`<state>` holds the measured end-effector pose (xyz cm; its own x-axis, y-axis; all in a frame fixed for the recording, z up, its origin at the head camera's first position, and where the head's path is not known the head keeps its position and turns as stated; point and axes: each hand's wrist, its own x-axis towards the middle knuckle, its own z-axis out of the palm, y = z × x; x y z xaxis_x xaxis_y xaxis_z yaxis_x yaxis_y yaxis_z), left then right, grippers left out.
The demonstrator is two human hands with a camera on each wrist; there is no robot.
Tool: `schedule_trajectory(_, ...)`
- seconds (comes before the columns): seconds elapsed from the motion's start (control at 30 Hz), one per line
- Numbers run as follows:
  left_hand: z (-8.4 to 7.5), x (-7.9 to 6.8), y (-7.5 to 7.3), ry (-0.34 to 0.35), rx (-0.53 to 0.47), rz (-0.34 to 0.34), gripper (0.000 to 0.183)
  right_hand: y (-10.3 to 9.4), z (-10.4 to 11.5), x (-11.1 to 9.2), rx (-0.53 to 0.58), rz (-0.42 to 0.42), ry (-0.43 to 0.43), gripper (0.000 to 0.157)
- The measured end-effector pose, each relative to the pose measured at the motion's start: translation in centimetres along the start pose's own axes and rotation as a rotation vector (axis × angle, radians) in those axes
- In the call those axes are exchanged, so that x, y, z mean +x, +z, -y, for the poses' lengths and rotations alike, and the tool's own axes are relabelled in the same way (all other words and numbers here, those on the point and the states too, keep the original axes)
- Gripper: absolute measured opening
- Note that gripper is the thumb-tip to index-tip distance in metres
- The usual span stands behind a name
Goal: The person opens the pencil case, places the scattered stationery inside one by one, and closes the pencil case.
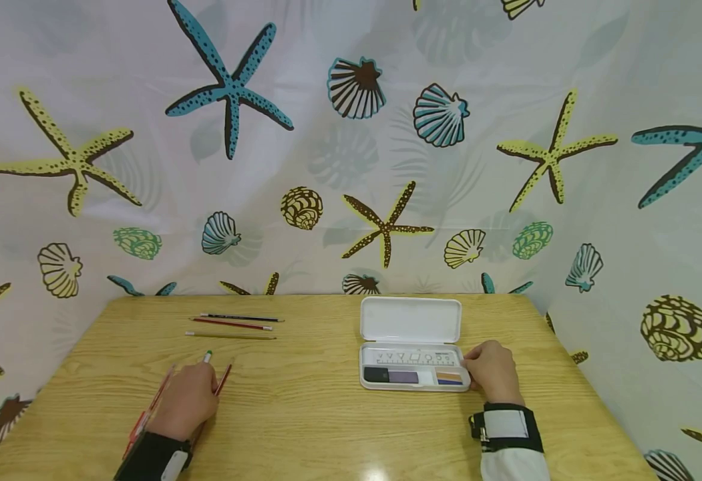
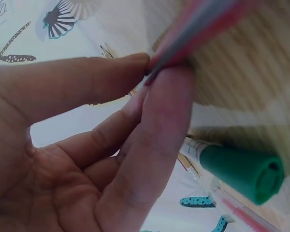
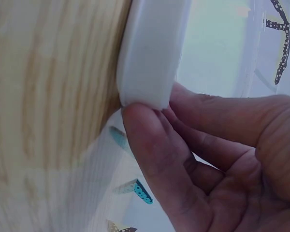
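Observation:
My left hand (image 1: 185, 401) is low over the left of the table. Its thumb and fingertip pinch a red and dark-striped pencil (image 2: 198, 34), whose red shaft (image 1: 224, 379) shows beside the hand in the head view. Close by lies a marker with a green cap (image 2: 244, 169). My right hand (image 1: 495, 369) grips the right end of an open white pencil case (image 1: 411, 387), thumb on the rim and a finger against the outer wall (image 3: 150, 63). Inside the case are a ruler with cut-out shapes (image 1: 417, 358), a black and purple block (image 1: 391, 375) and a striped orange, white and blue block (image 1: 449, 378).
Behind the left hand lie a black pencil (image 1: 242, 317), a red pencil (image 1: 230, 324) and a yellowish pencil (image 1: 230, 335). Left of that hand is a slim red item (image 1: 161, 387), with another red thing (image 1: 137, 427) partly covered. A patterned cloth (image 1: 302, 147) surrounds the wooden table (image 1: 302, 414).

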<state>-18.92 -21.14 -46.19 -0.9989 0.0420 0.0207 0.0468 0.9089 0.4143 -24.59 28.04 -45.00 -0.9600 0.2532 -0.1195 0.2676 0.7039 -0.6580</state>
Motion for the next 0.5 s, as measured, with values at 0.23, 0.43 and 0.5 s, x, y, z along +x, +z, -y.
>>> schedule_trajectory(0.23, -0.5, 0.0, 0.0, 0.000, -0.003, -0.019, 0.025, -0.1, 0.0, -0.1, -0.002, -0.007, -0.018, 0.014)
schedule_trajectory(0.43, -1.0, 0.2, -0.2, -0.021, -0.040, 0.015, 0.018, -0.1, 0.0, 0.0, -0.003, -0.009, -0.023, 0.014)
schedule_trajectory(0.5, -1.5, 0.4, -0.5, -0.021, -0.046, 0.019, 0.014, -0.1, 0.0, 0.0, -0.004, -0.008, -0.021, 0.015)
